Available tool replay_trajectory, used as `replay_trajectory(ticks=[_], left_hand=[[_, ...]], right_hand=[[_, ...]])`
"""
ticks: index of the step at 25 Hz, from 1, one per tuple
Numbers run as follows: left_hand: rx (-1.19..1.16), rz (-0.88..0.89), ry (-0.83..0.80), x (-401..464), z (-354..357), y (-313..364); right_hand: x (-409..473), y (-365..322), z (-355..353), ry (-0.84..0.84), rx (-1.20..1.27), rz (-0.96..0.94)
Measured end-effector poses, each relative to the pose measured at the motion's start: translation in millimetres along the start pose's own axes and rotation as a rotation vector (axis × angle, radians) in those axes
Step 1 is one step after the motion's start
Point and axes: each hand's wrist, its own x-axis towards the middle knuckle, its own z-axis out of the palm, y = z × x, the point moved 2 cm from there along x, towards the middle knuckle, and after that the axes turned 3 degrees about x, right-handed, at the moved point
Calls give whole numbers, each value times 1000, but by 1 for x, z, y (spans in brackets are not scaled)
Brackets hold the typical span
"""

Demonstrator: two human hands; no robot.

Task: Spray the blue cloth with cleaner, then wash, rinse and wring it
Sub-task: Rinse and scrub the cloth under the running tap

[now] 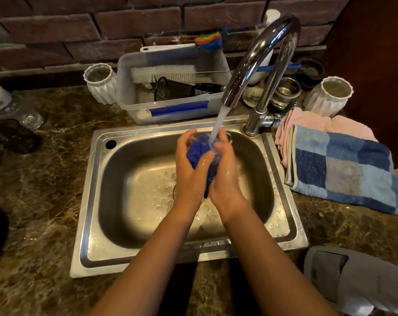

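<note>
Blue cloth (197,152), bunched & wet, sits squeezed between both hands over the back half of the stainless steel sink (95,201), right under the water stream (219,120) from the curved chrome faucet (265,60). Left hand (191,169) wraps the cloth from the left, fingers curled w/ tips pressed into the fabric; right hand (225,172) wraps from the right, fingers pressed together around it, thumb on top. Both hands wet, palms facing each other, cloth tail hanging down between the wrists. Water lands on the cloth top where the fingertips meet. Droplets on sink floor nr drain.

Faucet base at sink's back right corner. Behind the sink on the brown marbled worktop (45,179): clear plastic bin w/ blue strip (170,106), holding a white bottle brush (163,73) & dark utensils; rainbow knit scrubber (209,39) on its back rim. White ribbed vase (101,83) just left of bin, second white ribbed vase (330,94) at worktop's back right. Small steel cup (285,91) behind faucet. Right of sink: blue checked towel (339,165) lying partly over a pink cloth (307,122). Grey device (353,279) at front right edge, can't tell what it is. Glassware at left edge, blurry.
</note>
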Motion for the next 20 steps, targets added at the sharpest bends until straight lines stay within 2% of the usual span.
replay_trajectory(ticks=[3, 5, 7, 9, 10, 11, 13, 15, 16, 18, 19, 20], left_hand=[[183, 78, 33, 0, 5, 0], [205, 70, 52, 9, 6, 0], [185, 41, 69, 18, 5, 2], [159, -37, 113, 29, 6, 3], [179, -94, 123, 34, 9, 2], [221, -179, 105, 37, 13, 1], [175, -424, 71, 43, 15, -4], [-63, -647, 82, 45, 8, -2], [-150, -676, 97, 43, 4, -2], [-267, -523, 112, 31, 6, 3], [-274, -380, 81, 21, 11, 7], [-176, -226, 27, 11, 15, 11]], right_hand=[[4, 7, 7, -31, -158, 5], [14, 6, 5, 9, -425, -56], [16, -5, 3, 58, -817, -242], [10, -16, 6, 100, -1368, -533], [6, -17, 6, 95, -1544, -631], [4, -20, 4, 110, -1572, -674], [0, -22, -5, 119, -1339, -643], [-5, -21, -9, 112, -1048, -600], [-5, -22, -10, 120, -892, -582], [-4, -25, -9, 99, -556, -469], [-4, -25, -5, 62, -407, -353], [-5, -22, 0, 5, -289, -206]])
